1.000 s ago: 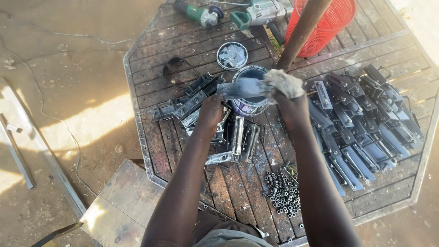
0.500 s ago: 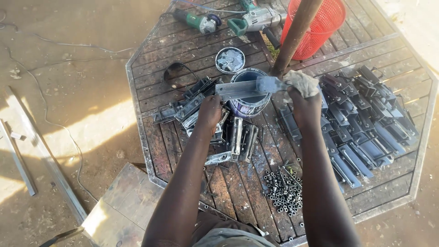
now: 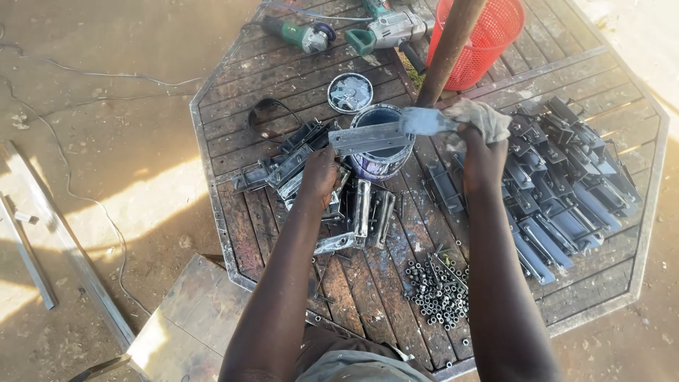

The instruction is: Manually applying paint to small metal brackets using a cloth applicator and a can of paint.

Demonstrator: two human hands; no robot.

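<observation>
My left hand (image 3: pixel 320 172) grips one end of a flat grey metal bracket (image 3: pixel 371 136), held level over an open paint can (image 3: pixel 382 161). My right hand (image 3: pixel 483 152) clutches a dirty grey rag (image 3: pixel 481 117) pressed against the bracket's right end. Unpainted metal brackets (image 3: pixel 353 209) lie in a loose heap under my left hand. To the right, several painted brackets (image 3: pixel 566 191) lie in rows on the octagonal wooden table (image 3: pixel 283 78).
The can's lid (image 3: pixel 350 93) lies behind the can. A pile of small metal nuts (image 3: pixel 438 293) sits near the table's front. Two power tools (image 3: pixel 353 32), a red basket (image 3: pixel 495 35) and a brown pole (image 3: pixel 447 49) stand at the back. Metal bars (image 3: pixel 28 247) lie on the ground.
My right hand with the rag has slid rightward along the bracket toward its end. The left hand keeps the bracket steady over the can.
</observation>
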